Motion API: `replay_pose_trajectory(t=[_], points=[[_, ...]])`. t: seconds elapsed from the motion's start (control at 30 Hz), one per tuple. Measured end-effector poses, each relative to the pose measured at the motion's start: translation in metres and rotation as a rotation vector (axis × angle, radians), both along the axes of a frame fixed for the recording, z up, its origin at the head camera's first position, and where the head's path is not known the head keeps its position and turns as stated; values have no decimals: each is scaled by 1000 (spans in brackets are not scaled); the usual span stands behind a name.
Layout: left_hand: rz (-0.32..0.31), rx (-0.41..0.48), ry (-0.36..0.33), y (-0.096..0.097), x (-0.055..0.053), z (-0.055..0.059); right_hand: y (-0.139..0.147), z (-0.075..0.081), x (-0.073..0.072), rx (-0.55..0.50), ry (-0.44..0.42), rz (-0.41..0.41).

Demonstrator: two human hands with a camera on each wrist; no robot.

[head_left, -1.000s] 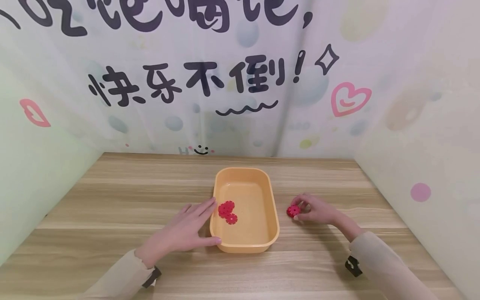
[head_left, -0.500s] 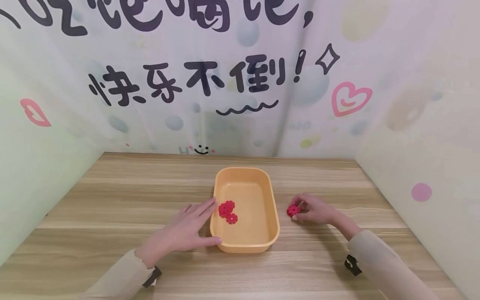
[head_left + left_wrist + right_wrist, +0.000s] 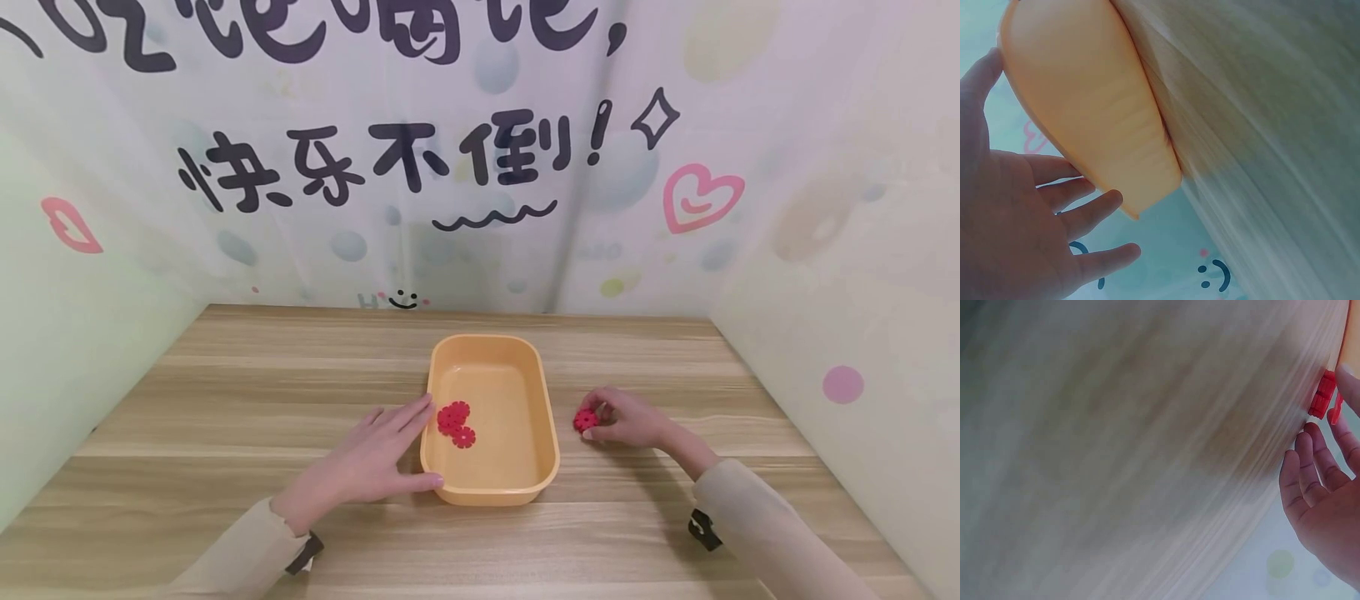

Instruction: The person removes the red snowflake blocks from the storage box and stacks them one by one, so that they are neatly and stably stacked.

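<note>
A shallow yellow-orange plastic tray [image 3: 491,498] stands on the table. Several red notched plastic discs [image 3: 453,419] lie overlapping at the left of its floor. Along the tray's left side, my left hand [image 3: 363,467] rests with fingers spread and fairly straight, fingertips and thumb at the rim. To the right of the tray, my right hand [image 3: 630,419] is low over the table and pinches a thin red notched disc [image 3: 1336,409] between thumb and index finger. Just beside that disc, a short stack of red discs [image 3: 1322,394] shows in the right wrist view.
The wood-grain table [image 3: 225,400] reaches back to a printed curtain [image 3: 480,258] with black lettering and drawings. Pale walls close in the left and right sides. A dark wrist strap [image 3: 703,530] shows under the right sleeve.
The red disc at the right fingertips has shifted very slightly left, and the right forearm a little with it. The left hand, the tray and the discs inside it look the same.
</note>
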State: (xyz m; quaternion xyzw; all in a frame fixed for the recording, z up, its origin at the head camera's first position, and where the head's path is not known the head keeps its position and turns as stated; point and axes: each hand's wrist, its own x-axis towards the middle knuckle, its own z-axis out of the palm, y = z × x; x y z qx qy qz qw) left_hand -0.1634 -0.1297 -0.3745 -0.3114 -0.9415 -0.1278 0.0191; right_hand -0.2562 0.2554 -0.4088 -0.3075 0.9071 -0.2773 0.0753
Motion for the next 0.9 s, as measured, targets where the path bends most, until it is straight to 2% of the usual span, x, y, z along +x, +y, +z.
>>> replay_pose_trajectory(t=[0.6,0.9], points=[[0,-1,0,0,0,0,0,-2,-1,-6,57,5],[3,1,-11,0,0,0,-1,0,1,-4,31,-1]])
